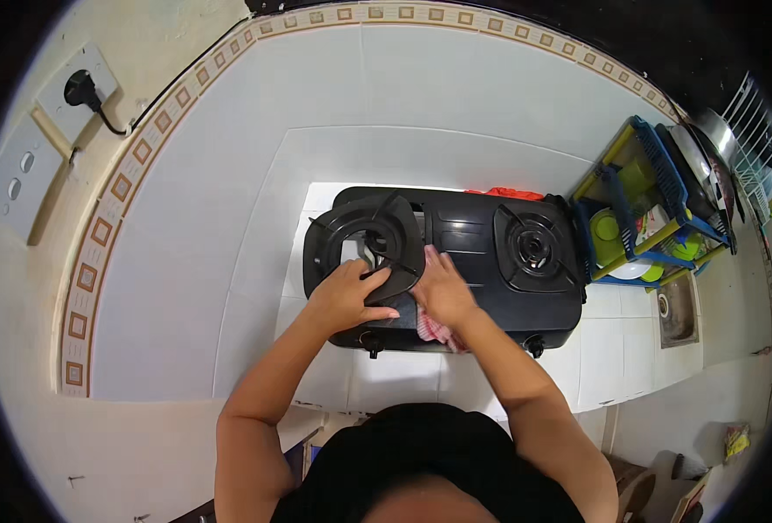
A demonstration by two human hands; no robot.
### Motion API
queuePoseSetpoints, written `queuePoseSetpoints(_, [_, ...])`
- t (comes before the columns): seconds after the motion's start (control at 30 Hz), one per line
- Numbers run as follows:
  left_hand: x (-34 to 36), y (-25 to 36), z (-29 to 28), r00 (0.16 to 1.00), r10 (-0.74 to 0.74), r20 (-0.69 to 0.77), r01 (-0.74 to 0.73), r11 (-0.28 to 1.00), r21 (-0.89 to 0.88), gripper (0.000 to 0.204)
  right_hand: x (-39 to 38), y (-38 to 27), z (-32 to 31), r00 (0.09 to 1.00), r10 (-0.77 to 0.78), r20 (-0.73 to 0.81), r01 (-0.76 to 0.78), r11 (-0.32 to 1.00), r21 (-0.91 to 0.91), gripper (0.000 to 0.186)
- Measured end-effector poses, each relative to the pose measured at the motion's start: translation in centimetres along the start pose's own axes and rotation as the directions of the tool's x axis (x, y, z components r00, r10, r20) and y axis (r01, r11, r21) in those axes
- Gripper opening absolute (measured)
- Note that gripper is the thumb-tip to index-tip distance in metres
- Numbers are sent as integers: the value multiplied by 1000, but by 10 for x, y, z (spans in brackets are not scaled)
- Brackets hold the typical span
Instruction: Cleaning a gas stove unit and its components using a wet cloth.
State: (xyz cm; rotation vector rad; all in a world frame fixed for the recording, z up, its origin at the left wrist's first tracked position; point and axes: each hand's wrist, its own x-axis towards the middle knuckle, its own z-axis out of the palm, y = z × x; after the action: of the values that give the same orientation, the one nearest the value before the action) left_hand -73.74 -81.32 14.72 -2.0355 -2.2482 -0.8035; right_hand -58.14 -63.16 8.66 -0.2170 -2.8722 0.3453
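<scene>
On a black two-burner stove [464, 309] the left pan support [329, 231] sits raised and askew over its burner. My left hand [342, 292] grips that support at its near part, with fingers curled inside the ring. Beside it my right hand [443, 288] holds a red-and-white checked cloth [434, 329] against the stove top, its fingers slightly blurred near the support's right edge. The right burner [534, 248] has its support in place. Two black knobs [371, 343] are on the front face.
A blue-and-yellow rack [630, 205] with dishes stands right of the stove, near a small steel basin [678, 318]. An orange-red item [504, 192] shows behind the stove. A tiled wall [438, 96] surrounds the counter; a plug [81, 87] is in a socket at upper left.
</scene>
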Motion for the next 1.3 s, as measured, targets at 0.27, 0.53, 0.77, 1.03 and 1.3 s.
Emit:
queuePoseSetpoints(0.27, [26, -37, 43, 983, 172, 68, -180, 977, 119, 62, -64, 26, -27, 933, 267, -239, -265, 963, 42, 47])
queuePoseSetpoints(0.53, [36, -46, 56, 970, 217, 108, -229, 966, 120, 52, -97, 25, -22, 892, 286, -351, -281, 957, 64, 30])
queuePoseSetpoints(0.77, [43, -47, 54, 959, 170, 226, -193, 978, 84, 49, -99, 10, -26, 914, 348, -208, -353, 936, 15, 41])
queuePoseSetpoints(1.03, [30, -50, 63, 990, 103, 100, -112, 989, 94, 48, -62, 14, -16, 944, 305, -127, -321, 937, -137, 44])
queuePoseSetpoints(1.3, [30, -39, 60, 998, 50, 25, -53, 989, 141, 47, 31, 68, -1, 951, 275, -141, -294, 946, -136, 42])
